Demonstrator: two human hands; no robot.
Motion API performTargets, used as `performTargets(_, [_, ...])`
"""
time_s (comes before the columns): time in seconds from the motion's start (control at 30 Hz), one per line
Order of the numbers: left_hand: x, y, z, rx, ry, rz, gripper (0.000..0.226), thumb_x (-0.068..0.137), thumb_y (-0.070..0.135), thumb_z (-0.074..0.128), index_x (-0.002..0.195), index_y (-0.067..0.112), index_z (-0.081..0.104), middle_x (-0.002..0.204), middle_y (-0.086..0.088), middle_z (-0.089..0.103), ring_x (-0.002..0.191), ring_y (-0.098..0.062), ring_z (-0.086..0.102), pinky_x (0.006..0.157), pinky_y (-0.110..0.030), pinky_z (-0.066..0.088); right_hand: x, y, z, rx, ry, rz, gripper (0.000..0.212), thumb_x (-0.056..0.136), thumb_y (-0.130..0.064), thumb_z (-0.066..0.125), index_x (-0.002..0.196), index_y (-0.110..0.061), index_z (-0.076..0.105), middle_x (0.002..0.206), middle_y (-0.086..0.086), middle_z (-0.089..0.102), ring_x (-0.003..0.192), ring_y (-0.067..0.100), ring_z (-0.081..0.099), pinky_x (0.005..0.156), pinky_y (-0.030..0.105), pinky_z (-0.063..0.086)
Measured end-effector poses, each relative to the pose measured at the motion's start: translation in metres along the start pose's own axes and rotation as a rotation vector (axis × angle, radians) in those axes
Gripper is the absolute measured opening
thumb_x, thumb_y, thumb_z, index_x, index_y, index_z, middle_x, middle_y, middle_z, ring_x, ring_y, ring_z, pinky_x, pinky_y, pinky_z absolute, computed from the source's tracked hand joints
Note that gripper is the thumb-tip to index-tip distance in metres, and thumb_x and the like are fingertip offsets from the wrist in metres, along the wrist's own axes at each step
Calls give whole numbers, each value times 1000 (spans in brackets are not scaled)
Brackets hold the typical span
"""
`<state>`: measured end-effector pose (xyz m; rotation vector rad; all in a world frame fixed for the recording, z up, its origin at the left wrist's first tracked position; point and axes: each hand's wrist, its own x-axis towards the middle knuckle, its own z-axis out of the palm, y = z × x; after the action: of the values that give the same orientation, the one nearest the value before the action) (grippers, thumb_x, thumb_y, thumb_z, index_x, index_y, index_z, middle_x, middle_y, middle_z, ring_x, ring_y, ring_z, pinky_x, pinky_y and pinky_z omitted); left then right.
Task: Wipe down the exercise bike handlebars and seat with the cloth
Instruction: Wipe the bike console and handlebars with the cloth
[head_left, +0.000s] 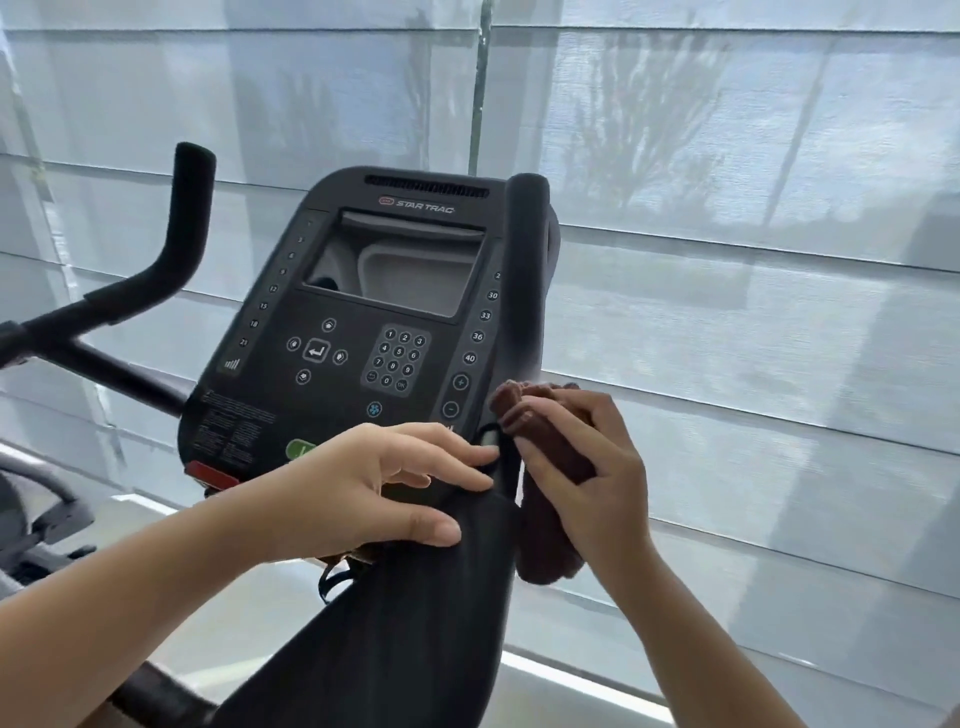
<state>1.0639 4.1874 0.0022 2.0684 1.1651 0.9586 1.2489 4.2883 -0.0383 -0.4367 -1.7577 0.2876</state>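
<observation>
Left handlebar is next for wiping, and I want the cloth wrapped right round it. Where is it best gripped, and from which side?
Probably its upright end section, above the bend: the left handlebar is a straight round bar there, standing free of the console. Come from the near side, so the right hand can wrap the cloth round it.

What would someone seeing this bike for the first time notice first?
The black Star Trac console fills the centre. At its lower right, the right hand grips a brown cloth against the right handlebar, while the left hand rests on the black frame below the console.
</observation>
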Motion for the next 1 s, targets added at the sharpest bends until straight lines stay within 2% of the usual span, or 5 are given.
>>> performTargets(0.13, [1, 4, -2, -8, -1, -34, 41, 63, 35, 74, 104, 35, 68, 120, 22, 58, 117, 0, 50, 97, -12, 35, 36, 9, 7, -143, -64, -169, 27, 81, -21, 64, 106, -14, 68, 111, 6, 54, 106, 27, 53, 96, 32, 42])
performTargets(0.27, [3, 9, -4, 76, -23, -59, 39, 65, 28, 76, 103, 35, 68, 117, 26, 58, 117, 4, 48, 96, -8, 32, 87, 32, 3, -300, -66, -211, 27, 81, -19, 66, 106, -10, 68, 109, 13, 56, 102, 33, 51, 97, 14, 31])
performTargets(0.6, [2, 9, -2, 63, 1, -76, 36, 64, 32, 76, 99, 33, 70, 118, 21, 59, 119, 1, 48, 98, -11, 31, 31, 27, -12, -52, -143, -169, 29, 78, -26, 63, 106, -19, 68, 106, 0, 54, 101, 13, 54, 91, 24, 43])
performTargets(0.83, [1, 8, -1, 18, -7, -94, 35, 65, 28, 77, 98, 36, 69, 120, 24, 57, 122, 4, 44, 102, -13, 28, 131, 30, -1, -374, 19, -487, 26, 84, -17, 65, 109, -10, 67, 117, 10, 52, 105, 28, 44, 100, 18, 31])
performTargets(1.0, [-1, 7, -1, -15, -19, -77, 35, 72, 18, 77, 101, 36, 67, 122, 28, 54, 122, 7, 42, 98, -4, 25, 142, 40, 12, -319, 34, -367, 29, 81, -17, 67, 110, -14, 67, 116, 13, 55, 105, 31, 49, 100, 23, 35])
